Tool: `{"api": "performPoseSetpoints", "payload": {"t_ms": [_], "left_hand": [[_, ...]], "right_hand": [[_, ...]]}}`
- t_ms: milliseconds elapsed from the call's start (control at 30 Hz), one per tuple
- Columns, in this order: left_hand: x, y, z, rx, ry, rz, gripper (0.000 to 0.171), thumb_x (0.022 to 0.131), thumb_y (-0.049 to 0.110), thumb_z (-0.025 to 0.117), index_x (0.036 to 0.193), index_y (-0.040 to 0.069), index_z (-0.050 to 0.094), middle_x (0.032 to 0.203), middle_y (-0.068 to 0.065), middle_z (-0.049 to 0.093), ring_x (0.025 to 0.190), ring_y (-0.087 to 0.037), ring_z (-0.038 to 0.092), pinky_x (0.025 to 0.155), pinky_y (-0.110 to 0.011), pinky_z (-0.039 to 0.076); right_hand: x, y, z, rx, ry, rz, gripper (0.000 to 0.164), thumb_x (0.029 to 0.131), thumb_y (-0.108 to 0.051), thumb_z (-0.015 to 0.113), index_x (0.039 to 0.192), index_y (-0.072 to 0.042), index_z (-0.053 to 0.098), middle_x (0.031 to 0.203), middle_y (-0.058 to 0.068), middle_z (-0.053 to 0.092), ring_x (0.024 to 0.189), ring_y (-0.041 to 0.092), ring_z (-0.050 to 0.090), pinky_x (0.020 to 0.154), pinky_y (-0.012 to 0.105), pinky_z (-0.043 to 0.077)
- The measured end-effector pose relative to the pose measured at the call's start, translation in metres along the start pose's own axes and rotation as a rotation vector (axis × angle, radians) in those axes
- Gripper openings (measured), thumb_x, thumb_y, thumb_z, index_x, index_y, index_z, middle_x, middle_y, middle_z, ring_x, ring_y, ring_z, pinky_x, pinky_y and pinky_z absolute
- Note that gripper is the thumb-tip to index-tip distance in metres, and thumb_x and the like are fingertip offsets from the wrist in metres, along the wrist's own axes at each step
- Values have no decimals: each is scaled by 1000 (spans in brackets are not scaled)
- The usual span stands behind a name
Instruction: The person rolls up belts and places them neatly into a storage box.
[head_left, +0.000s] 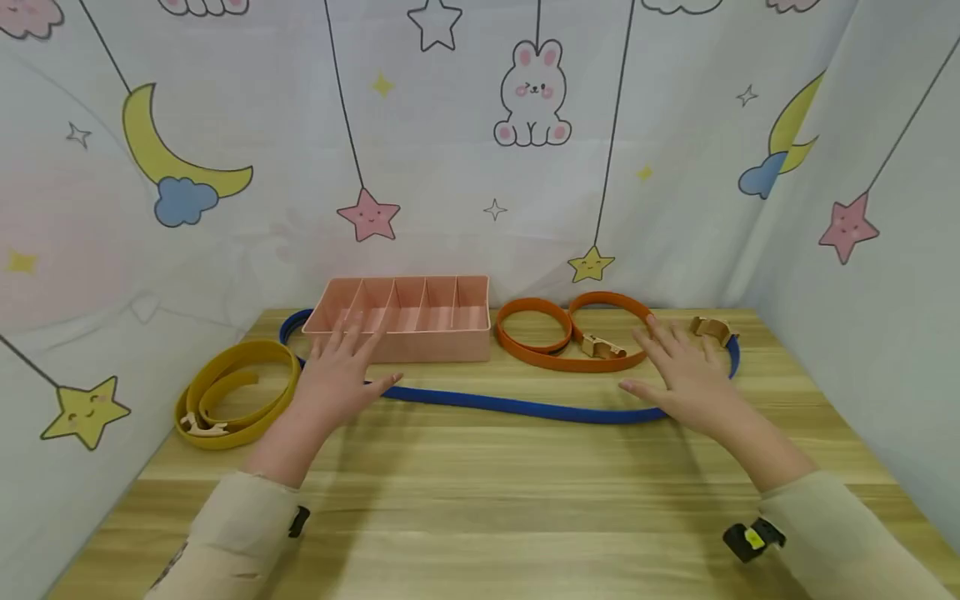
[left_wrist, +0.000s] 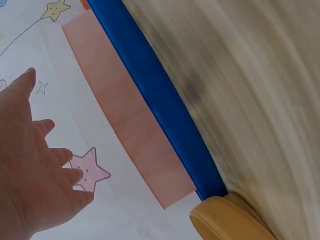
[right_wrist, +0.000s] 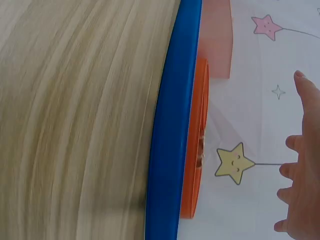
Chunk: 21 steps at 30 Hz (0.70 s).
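Observation:
Both hands hover with spread fingers and hold nothing. In the head view the left hand is above the left end of a blue belt, in front of a pink compartment box. The right hand is above the belt's right end, near its gold buckle. The blue belt stretches across the table and curves back at both ends; part of it passes behind the box. Both wrist views show the blue belt standing on its edge, apart from the fingers.
A coiled yellow belt with a gold buckle lies at the left table edge. Right of the box sits an orange belt in two loops, its buckle between them. A patterned curtain hangs behind the wooden table and along its sides.

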<state>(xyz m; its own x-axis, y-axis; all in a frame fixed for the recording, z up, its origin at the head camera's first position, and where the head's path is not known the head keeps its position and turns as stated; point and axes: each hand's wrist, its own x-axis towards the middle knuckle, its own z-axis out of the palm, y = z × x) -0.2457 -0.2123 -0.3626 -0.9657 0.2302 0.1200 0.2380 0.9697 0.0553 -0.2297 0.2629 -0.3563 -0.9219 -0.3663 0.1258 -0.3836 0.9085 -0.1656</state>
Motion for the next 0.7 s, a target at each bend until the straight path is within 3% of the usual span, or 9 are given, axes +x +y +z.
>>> {"api": "performPoseSetpoints", "payload": {"t_ms": [200, 400, 567, 700], "left_hand": [[3, 13, 8, -56, -5, 58, 82, 93, 59, 53, 155, 14, 25, 160, -20, 11, 144, -43, 11, 111, -62, 12], [0, 20, 14, -68, -101, 82, 78, 93, 53, 58, 153, 11, 31, 155, -19, 28, 141, -41, 22, 106, -59, 29], [3, 18, 19, -69, -187, 94, 67, 93, 30, 68, 148, 7, 40, 146, -21, 41, 130, -41, 41, 100, -55, 38], [8, 14, 26, -88, -295, 97, 55, 93, 15, 67, 143, 3, 46, 135, -25, 49, 122, -42, 49, 99, -53, 40]], "right_hand": [[8, -13, 15, 13, -3, -94, 87, 93, -62, 50, 158, -15, 15, 161, 15, 11, 145, 39, 6, 107, 68, 8], [13, -25, 37, 20, -44, -248, 78, 93, -50, 60, 152, -9, 32, 155, 16, 30, 141, 38, 26, 108, 62, 20], [14, -30, 48, -13, -109, -389, 53, 89, -24, 72, 134, -1, 56, 126, 17, 58, 116, 35, 55, 95, 50, 44], [16, -32, 56, -32, -117, -445, 41, 86, -10, 74, 124, 1, 63, 104, 10, 64, 95, 26, 62, 81, 40, 51]]}}
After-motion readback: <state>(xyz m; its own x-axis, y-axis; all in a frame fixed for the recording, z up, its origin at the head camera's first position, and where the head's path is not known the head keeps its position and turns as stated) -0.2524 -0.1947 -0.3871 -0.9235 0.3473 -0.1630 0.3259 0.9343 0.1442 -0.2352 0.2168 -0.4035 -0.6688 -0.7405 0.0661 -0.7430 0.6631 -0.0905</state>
